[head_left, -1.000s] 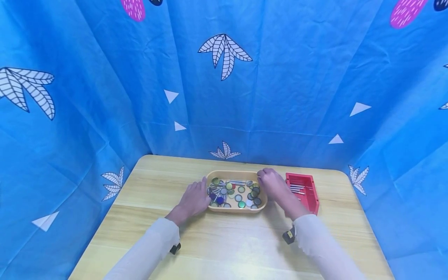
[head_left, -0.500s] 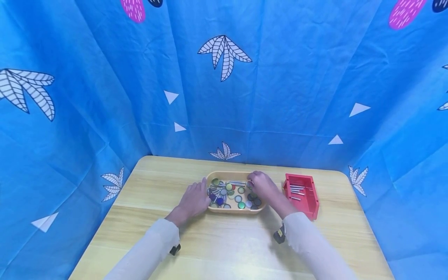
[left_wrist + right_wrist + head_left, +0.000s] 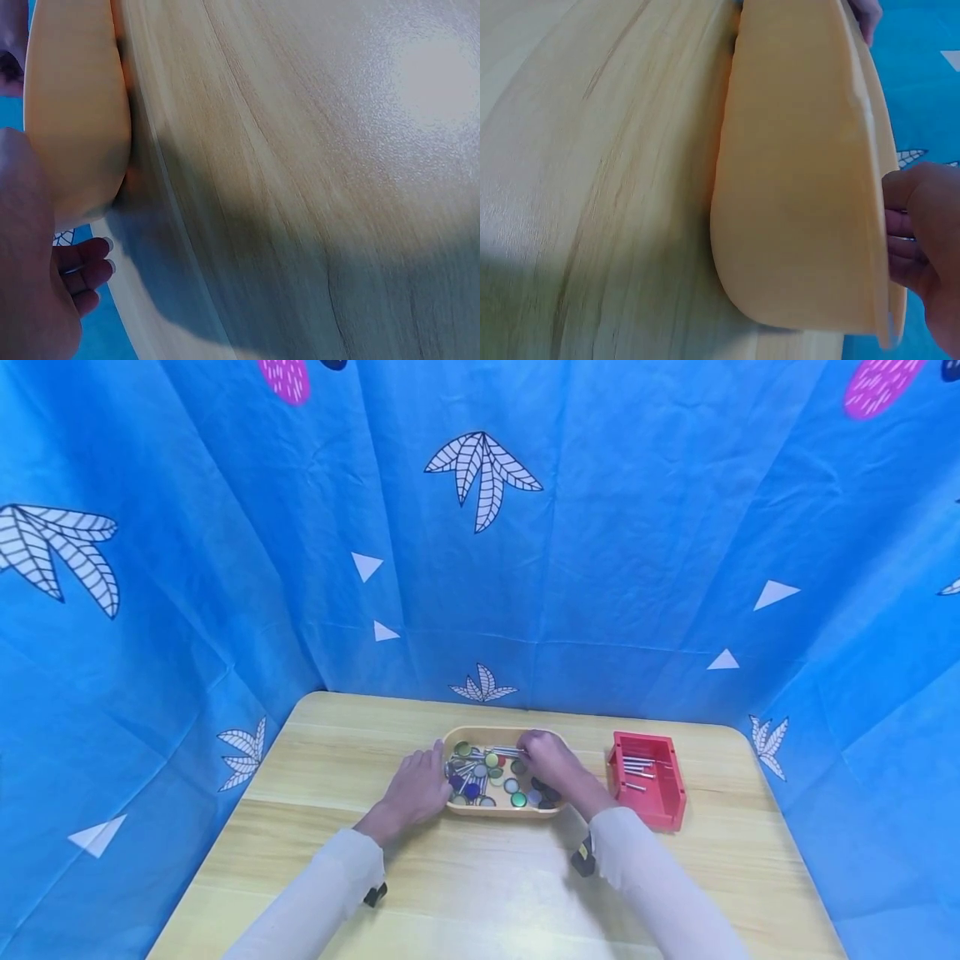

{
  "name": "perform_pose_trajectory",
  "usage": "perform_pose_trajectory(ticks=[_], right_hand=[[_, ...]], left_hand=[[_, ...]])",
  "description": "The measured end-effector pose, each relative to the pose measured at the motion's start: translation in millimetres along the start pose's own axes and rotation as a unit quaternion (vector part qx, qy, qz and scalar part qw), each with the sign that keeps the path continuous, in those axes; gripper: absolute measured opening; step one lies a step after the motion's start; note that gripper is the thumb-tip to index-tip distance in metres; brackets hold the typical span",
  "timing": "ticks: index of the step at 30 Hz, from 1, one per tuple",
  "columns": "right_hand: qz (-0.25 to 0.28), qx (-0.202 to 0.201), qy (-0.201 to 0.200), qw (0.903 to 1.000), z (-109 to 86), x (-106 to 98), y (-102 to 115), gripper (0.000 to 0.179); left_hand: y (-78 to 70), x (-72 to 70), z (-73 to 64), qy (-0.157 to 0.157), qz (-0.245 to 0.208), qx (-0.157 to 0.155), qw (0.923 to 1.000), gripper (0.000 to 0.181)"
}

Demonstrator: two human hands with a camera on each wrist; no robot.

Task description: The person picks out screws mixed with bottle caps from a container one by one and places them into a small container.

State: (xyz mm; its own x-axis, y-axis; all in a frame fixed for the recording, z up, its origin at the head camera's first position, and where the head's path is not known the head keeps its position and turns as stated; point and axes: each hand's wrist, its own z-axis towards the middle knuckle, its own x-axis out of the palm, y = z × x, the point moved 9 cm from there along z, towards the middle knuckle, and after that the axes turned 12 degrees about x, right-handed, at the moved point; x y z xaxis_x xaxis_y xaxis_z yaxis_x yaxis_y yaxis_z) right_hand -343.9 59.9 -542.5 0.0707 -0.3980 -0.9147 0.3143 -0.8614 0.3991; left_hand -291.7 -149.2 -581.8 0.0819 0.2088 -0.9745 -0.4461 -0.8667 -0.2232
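A yellow-orange oval tray (image 3: pixel 501 811) holds several bottle caps (image 3: pixel 518 799) in green, blue, grey and other colours, mixed with long silver screws (image 3: pixel 504 751). At the tray's left end my left hand (image 3: pixel 418 785) grips the rim; the left wrist view shows its fingers (image 3: pixel 88 274) bent by the tray's end. My right hand (image 3: pixel 551 760) reaches over the right rim into the tray, fingers curled down at the right ends of the screws near the back wall. Its fingertips are hidden behind the tray wall in the right wrist view, so I cannot tell whether they pinch a screw.
A red open-front bin (image 3: pixel 660 793) stands right of the tray, with several silver screws (image 3: pixel 637 766) lying in it. Both stand on a light wooden table (image 3: pixel 480 877). A blue patterned curtain (image 3: pixel 480 593) hangs behind the table and along both sides.
My right hand has moved left from the tray's right rim to the screws inside, uncovering more of the red bin. My left hand has stayed on the left end.
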Motion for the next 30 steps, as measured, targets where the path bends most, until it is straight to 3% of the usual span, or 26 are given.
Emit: perform_pose_trajectory(ticks=[16, 30], right_hand=[[-0.071, -0.007, 0.019, 0.9973, 8.7, 27.4, 8.4, 0.011], [-0.027, 0.056, 0.047, 0.997, 12.1, 44.5, -1.5, 0.007]], left_hand=[[-0.3, -1.9, -1.5, -0.006, -0.002, 0.001, 1.0, 0.082], [-0.6, -0.9, -1.9, -0.013, 0.002, 0.012, 0.9998, 0.08]])
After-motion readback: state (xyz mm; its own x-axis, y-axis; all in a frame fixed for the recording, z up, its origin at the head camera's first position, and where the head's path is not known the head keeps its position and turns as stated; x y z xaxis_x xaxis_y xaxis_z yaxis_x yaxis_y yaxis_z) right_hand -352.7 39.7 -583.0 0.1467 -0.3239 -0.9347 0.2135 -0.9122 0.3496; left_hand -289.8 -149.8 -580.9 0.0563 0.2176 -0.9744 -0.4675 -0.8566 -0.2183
